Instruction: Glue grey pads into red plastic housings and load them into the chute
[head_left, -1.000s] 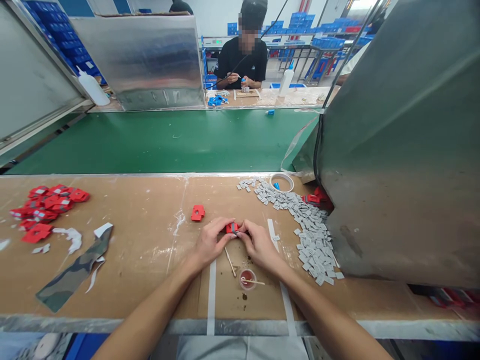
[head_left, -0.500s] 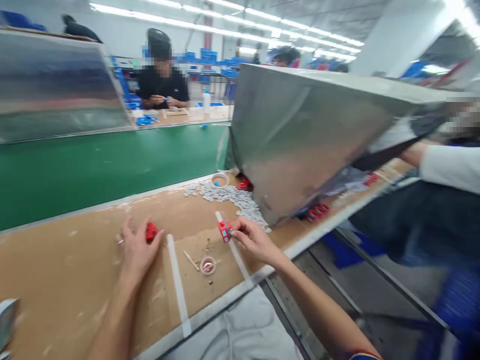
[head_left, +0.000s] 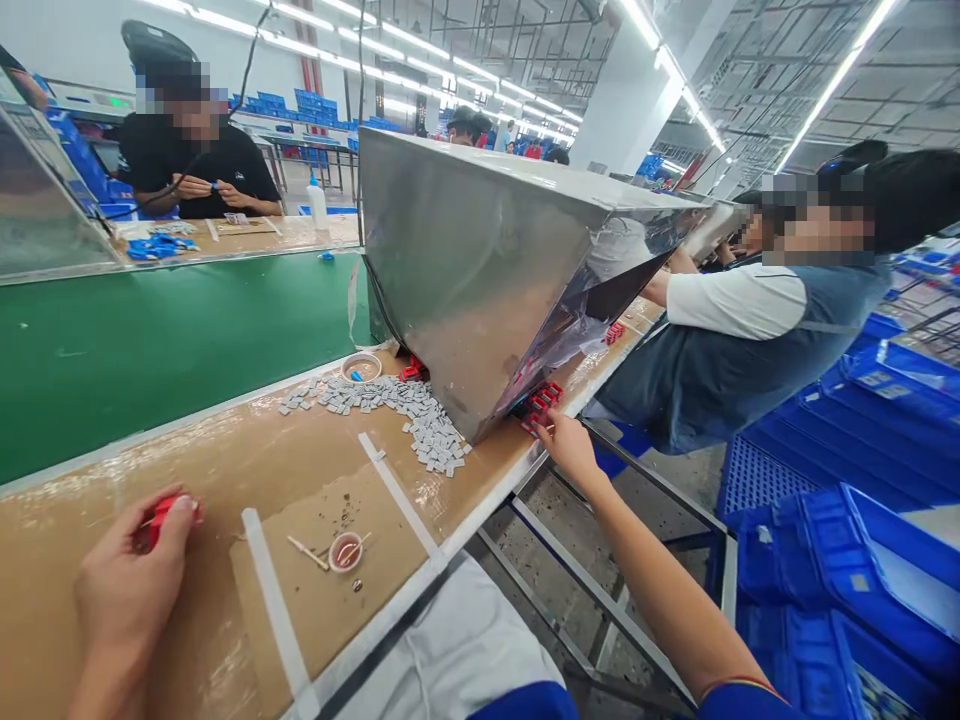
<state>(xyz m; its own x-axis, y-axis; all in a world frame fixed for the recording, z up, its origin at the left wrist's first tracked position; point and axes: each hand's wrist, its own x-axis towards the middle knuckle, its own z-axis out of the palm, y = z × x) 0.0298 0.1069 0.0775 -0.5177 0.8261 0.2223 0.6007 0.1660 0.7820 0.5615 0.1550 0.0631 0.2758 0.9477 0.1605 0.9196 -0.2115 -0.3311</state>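
My left hand (head_left: 135, 570) is closed around a small red plastic toy part (head_left: 166, 512), thumb on top, just above the brown tabletop at the left. My right hand (head_left: 574, 450) reaches far to the right, its fingertips pinched on a red toy piece at the near end of a row of red toy pieces (head_left: 546, 400). That row lies by the table's edge, beside the lower corner of a metal hood. Many small grey flat pieces (head_left: 431, 425) are heaped left of the hood. A small cup (head_left: 346, 552) with a stick in it stands between my hands.
The big metal hood (head_left: 480, 270) rises over the table. Behind runs a green belt (head_left: 180, 360). A roll of tape (head_left: 361, 367) lies by the grey pieces. One co-worker (head_left: 750, 310) sits at the right, another (head_left: 196, 170) across the belt. Blue crates (head_left: 847, 580) stand at the right.
My right hand has carried a red toy with blue windows rightward to the row by the hood. My left hand has closed on its red part and lifted it. The view has turned right.
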